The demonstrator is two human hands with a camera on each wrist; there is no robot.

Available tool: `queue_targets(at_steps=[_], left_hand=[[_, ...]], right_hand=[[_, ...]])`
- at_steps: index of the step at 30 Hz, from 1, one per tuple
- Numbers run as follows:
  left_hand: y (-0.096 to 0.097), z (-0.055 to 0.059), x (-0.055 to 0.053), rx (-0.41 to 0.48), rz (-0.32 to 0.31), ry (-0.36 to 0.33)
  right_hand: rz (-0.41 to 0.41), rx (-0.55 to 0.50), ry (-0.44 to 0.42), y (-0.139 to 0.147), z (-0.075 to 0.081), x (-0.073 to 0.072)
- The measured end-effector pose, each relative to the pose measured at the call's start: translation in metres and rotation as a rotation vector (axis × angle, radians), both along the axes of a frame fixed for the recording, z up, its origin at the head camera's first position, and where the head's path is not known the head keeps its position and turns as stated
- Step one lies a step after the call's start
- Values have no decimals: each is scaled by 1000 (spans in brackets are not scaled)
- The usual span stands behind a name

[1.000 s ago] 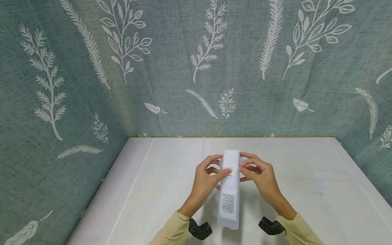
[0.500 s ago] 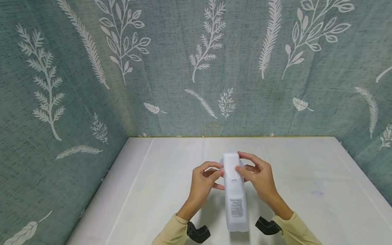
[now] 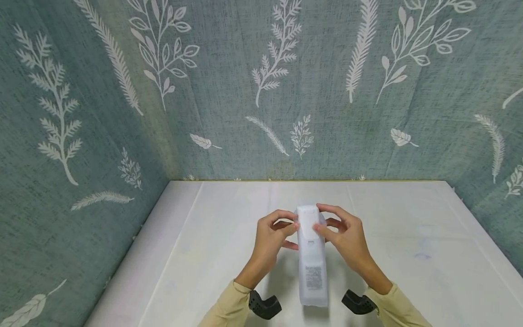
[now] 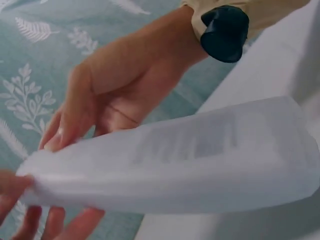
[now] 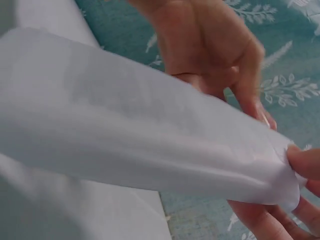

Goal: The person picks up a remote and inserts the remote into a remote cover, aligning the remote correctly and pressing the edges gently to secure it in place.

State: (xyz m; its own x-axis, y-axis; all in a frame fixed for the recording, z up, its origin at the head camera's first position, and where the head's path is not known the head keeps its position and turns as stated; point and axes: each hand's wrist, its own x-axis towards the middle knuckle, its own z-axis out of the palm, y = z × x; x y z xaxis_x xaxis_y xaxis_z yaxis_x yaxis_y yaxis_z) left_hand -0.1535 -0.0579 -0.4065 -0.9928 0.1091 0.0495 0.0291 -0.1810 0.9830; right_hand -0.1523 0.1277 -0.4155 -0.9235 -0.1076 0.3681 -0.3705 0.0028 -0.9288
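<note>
Held between both hands is a long white device [image 3: 312,254], a smooth narrow body in a translucent wrap. A panel with a small latch mark shows on its upper half, and a grey printed label sits lower down. My left hand [image 3: 267,238] pinches its left edge near the top, thumb tip at the edge. My right hand [image 3: 347,236] grips the upper right side, thumb on the face and index finger at the top corner. The other fingers go behind it, partly hidden. In the left wrist view the label on the device [image 4: 190,155] is blurred.
Below the hands lies a white table [image 3: 220,236], with the device's shadow on it. A green leaf-patterned cloth [image 3: 229,91] hangs along the back and sides. Black wrist mounts [image 3: 264,305] sit at both cuffs.
My left thumb has slid off the device's face to its left edge, while my right thumb has moved onto the face. The device's lower end has shifted slightly right.
</note>
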Motion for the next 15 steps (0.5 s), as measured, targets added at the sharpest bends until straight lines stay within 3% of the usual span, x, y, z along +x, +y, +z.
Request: queue_targets(at_steps=[5,10,15], left_hand=[[1,5,-3,-92,17,23],[-1,11,-3,-60,55,46],[1,27,5,-153,28,79]], right_hand=[[43,-17,23,2,-2,-2],[111,-61,86,8,-9,-3],[71,-59,130,8,-12,-4]])
